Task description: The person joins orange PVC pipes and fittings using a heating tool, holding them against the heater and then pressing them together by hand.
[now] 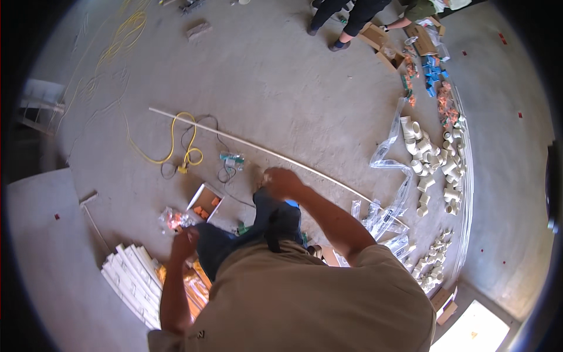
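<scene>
My right hand (282,183) is out in front of my body above my leg, its fingers curled in. Whatever it may hold is hidden. Lower on the left, my left hand (186,240) hangs beside my thigh. Its fingers are too blurred to read. Just past it lies a clear plastic bag (175,219) with orange and red pieces; I cannot tell whether the hand touches it. An open white box (203,202) with orange pieces inside stands near that bag. Beyond my right hand a long thin pale pipe (258,146) lies slantwise across the concrete floor.
White pipe fittings (431,155) lie in rows along the right wall. Clear plastic wrapping (390,205) is strewn near them. A yellow cord (173,146) loops across the floor. White lengths (132,278) are stacked at lower left. Two people stand by cardboard boxes (375,38) at far right.
</scene>
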### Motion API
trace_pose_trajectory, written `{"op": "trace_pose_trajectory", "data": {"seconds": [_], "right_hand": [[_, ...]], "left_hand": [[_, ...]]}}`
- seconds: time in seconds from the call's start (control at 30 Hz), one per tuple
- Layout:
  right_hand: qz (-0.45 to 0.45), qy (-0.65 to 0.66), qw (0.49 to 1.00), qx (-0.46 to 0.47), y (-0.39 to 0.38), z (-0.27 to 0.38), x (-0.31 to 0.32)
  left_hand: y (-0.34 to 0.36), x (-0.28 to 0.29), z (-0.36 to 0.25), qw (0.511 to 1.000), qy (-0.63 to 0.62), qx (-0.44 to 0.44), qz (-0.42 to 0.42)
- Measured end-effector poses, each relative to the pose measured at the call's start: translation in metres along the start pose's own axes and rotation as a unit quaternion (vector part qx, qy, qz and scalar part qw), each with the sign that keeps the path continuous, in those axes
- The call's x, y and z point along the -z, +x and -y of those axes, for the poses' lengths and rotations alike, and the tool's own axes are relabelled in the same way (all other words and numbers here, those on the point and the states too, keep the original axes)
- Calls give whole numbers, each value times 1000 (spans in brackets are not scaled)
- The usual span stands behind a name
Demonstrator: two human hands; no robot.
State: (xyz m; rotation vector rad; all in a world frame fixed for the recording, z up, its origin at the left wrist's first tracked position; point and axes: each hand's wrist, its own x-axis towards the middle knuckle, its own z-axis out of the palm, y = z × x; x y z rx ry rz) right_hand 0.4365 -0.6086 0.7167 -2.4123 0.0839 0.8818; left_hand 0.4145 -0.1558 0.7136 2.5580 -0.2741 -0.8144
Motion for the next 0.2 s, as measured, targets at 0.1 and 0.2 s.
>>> {"op": "trace_pose_trajectory", "data": {"seconds": [0.1,0.2], "right_hand": [[-115,75,990,-42,-17,-55,16],[-107,55,988,-100,-35,-91,11]], "left_hand": [[54,52,-41,999,-27,-34,30],[99,71,-49,997,-5,-52,52]]}}
